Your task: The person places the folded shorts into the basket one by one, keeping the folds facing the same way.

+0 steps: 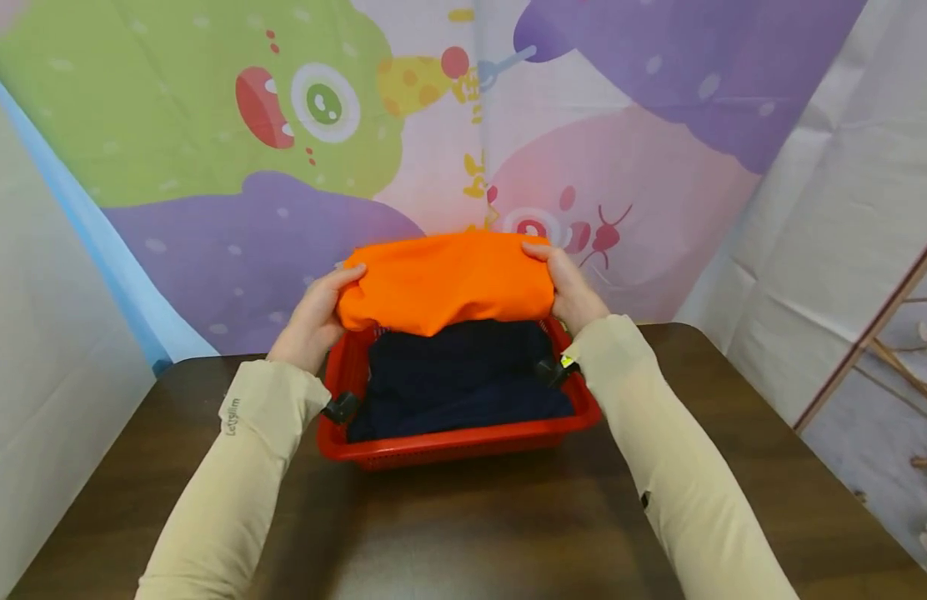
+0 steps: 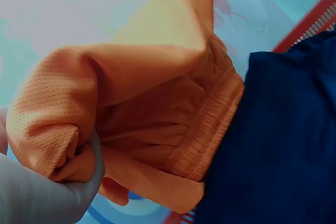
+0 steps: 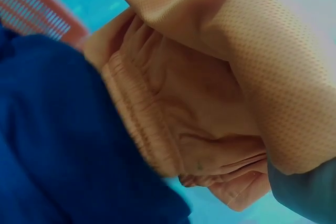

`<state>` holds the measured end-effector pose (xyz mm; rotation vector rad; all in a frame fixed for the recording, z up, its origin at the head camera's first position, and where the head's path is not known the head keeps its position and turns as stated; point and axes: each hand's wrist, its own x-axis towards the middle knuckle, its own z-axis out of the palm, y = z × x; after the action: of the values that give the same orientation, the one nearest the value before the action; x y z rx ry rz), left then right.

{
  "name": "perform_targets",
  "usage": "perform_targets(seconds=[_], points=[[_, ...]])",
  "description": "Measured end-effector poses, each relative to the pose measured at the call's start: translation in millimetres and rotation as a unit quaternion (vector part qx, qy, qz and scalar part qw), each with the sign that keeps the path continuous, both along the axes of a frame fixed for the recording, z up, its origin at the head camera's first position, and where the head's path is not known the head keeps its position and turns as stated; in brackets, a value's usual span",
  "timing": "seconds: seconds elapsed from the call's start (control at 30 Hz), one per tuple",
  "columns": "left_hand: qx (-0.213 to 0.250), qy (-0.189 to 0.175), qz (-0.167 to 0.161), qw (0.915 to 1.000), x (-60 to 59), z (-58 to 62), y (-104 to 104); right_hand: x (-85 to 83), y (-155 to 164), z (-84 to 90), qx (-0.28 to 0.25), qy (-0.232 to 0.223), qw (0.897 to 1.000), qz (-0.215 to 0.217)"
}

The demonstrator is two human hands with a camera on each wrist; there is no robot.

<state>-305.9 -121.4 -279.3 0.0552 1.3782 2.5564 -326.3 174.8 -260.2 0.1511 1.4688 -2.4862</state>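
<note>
Folded orange shorts [image 1: 448, 283] of mesh fabric, with a gathered elastic waistband, are held up over the back of a red plastic basket [image 1: 456, 435]. My left hand [image 1: 313, 321] grips their left end, thumb on the near side. At the right end my right hand [image 1: 572, 287] holds them the same way; the fingers of both hands are largely hidden behind the fabric. Dark navy cloth [image 1: 463, 375] lies folded in the basket, below and in front of the shorts. In the left wrist view the waistband [image 2: 210, 129] hangs right beside the navy cloth [image 2: 273, 145].
The basket stands on a dark brown wooden table [image 1: 448, 525]. Behind the table hangs a cartoon-printed curtain [image 1: 231, 250], with pale sheets [image 1: 51, 333] at the sides. Black wrist cameras [image 1: 342, 407] sit just over the basket's left and right rims.
</note>
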Motion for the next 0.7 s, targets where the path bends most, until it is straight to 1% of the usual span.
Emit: perform_targets(seconds=[0.07, 0.17, 0.27, 0.4, 0.5, 0.63, 0.7], points=[[-0.012, -0.003, -0.014, 0.9998, 1.7, -6.1, 0, 0.5, 2, -5.3, 0.011, -0.013, 1.000, 0.001], [-0.030, -0.014, -0.021, 0.9992, 3.7, -12.7, 1, 1.5, 4, -10.7, 0.023, -0.021, 0.999, 0.010], [-0.035, -0.019, -0.019, 0.9990, 5.3, -15.4, 0, 3.1, 6, -13.7, 0.023, -0.019, 0.999, 0.019], [-0.034, -0.040, -0.014, 0.9985, 8.6, -16.5, -1, 6.7, 9, -17.1, 0.041, -0.022, 0.998, 0.035], [-0.047, -0.055, -0.019, 0.9972, 11.5, -18.5, -2, 10.1, 14, -20.2, 0.077, -0.028, 0.995, 0.059], [-0.082, -0.051, -0.037, 0.9947, 16.8, -23.6, -6, 14.8, 19, -25.8, 0.125, -0.040, 0.988, 0.086], [-0.095, -0.046, -0.047, 0.9933, 19.5, -27.1, -8, 17.1, 22, -29.5, 0.138, -0.047, 0.985, 0.095]])
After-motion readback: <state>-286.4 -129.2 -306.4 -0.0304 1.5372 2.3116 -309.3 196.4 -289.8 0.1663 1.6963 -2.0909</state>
